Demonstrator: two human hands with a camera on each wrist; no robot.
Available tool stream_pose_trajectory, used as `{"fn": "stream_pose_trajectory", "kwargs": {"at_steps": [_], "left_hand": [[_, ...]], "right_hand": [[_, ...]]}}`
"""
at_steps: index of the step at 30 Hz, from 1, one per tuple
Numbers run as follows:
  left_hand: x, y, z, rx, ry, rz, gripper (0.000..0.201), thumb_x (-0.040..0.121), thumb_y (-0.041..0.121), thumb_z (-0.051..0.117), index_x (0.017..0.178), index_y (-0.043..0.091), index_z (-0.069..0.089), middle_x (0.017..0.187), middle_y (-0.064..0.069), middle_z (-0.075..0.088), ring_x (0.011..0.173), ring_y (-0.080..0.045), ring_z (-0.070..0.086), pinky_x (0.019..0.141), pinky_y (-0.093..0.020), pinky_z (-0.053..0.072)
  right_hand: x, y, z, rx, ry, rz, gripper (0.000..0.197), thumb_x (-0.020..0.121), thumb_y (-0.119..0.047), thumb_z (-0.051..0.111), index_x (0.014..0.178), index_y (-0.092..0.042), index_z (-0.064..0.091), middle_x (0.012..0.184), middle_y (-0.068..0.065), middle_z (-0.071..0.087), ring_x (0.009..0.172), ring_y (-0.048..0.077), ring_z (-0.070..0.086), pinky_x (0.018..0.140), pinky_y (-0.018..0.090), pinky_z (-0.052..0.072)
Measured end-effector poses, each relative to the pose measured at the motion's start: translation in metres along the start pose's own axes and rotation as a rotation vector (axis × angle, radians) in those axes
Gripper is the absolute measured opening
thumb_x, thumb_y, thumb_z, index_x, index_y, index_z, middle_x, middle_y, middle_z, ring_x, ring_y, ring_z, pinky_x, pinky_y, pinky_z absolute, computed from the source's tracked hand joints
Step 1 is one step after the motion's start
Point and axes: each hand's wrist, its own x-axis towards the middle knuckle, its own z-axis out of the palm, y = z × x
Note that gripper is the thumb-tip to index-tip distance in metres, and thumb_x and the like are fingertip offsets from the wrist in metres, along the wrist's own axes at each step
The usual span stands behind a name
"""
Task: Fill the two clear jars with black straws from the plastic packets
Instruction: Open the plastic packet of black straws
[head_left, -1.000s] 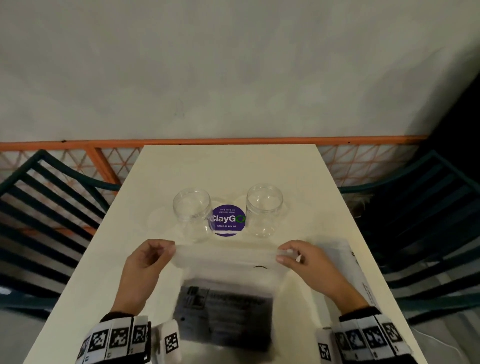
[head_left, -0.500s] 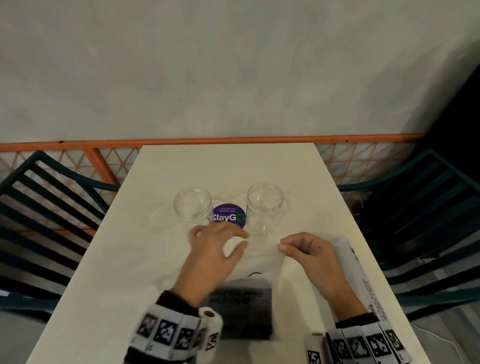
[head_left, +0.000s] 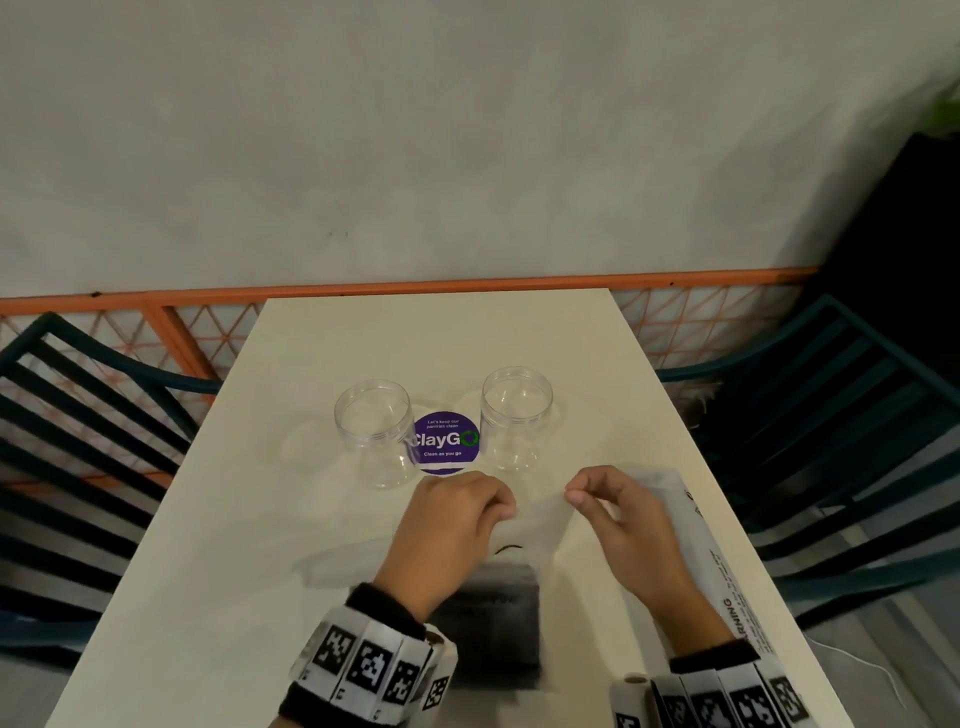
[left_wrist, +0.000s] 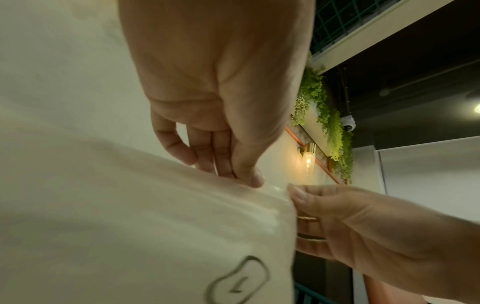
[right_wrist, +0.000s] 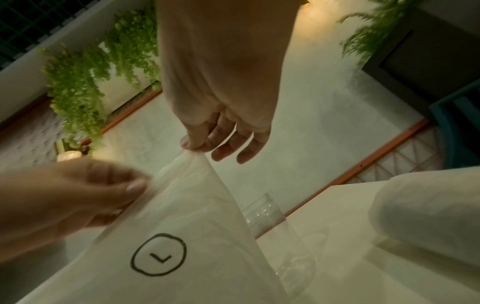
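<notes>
Two empty clear jars stand upright mid-table. In front of them a translucent plastic packet is held up by its top edge, with black straws dark in its lower part. My left hand pinches the top edge between thumb and fingers, as the left wrist view shows close up. My right hand pinches the same edge just to the right, thumb and forefinger on the film. The packet carries a printed circle mark.
A second plastic packet with printed warning text lies along the table's right edge under my right forearm. A purple round sticker sits between the jars. Dark slatted chairs flank the cream table; an orange rail runs behind.
My left hand left the packet's left corner and came to the middle of the top edge, close to my right hand. The packet's top edge now bunches between both hands.
</notes>
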Motion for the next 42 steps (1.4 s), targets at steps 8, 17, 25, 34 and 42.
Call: {"fn": "stream_pose_trajectory", "kwargs": {"at_steps": [8, 17, 25, 34, 42], "left_hand": [[-0.031, -0.046, -0.037, 0.17, 0.098, -0.163, 0.029, 0.078, 0.046, 0.041, 0.074, 0.031, 0.065, 0.076, 0.017, 0.07, 0.07, -0.01, 0.062, 0.07, -0.014, 0.029], [-0.048, -0.068, -0.06, -0.111, 0.285, -0.381, 0.013, 0.084, 0.01, 0.062, 0.079, 0.021, 0.059, 0.083, 0.006, 0.064, 0.068, -0.009, 0.06, 0.06, -0.006, 0.042], [-0.042, -0.057, -0.034, -0.166, 0.389, -0.561, 0.016, 0.077, 0.006, 0.067, 0.08, 0.014, 0.053, 0.092, -0.003, 0.047, 0.064, -0.011, 0.058, 0.059, -0.011, 0.036], [-0.043, -0.07, -0.025, -0.731, 0.294, -0.688, 0.01, 0.08, 0.006, 0.066, 0.074, 0.012, 0.071, 0.075, -0.003, 0.073, 0.074, -0.019, 0.065, 0.068, -0.021, 0.048], [-0.039, -0.081, -0.024, -1.584, 0.083, -0.765, 0.028, 0.074, 0.021, 0.07, 0.096, 0.008, 0.06, 0.074, 0.0, 0.07, 0.062, -0.011, 0.066, 0.058, -0.024, 0.055]], "right_hand": [[0.008, 0.006, -0.02, -0.054, 0.089, 0.002, 0.025, 0.086, -0.005, 0.061, 0.073, -0.027, 0.058, 0.076, -0.032, 0.063, 0.073, -0.002, 0.055, 0.065, 0.003, 0.04], [0.012, -0.004, -0.027, 0.09, 0.002, 0.087, 0.015, 0.087, 0.0, 0.057, 0.079, -0.012, 0.062, 0.054, -0.001, 0.06, 0.052, 0.004, 0.054, 0.056, 0.011, 0.046], [0.005, -0.011, -0.001, -0.07, 0.076, 0.171, 0.021, 0.073, -0.013, 0.077, 0.07, -0.009, 0.057, 0.066, 0.003, 0.059, 0.053, 0.008, 0.049, 0.053, 0.011, 0.041], [0.009, -0.003, 0.012, 0.159, 0.058, 0.444, 0.01, 0.081, 0.002, 0.066, 0.085, -0.006, 0.063, 0.079, 0.011, 0.067, 0.074, 0.022, 0.063, 0.059, 0.011, 0.053], [0.015, -0.003, 0.012, 0.84, -0.126, 0.786, 0.017, 0.091, 0.003, 0.049, 0.083, -0.013, 0.048, 0.07, 0.007, 0.069, 0.062, 0.016, 0.068, 0.056, 0.029, 0.057]]}}
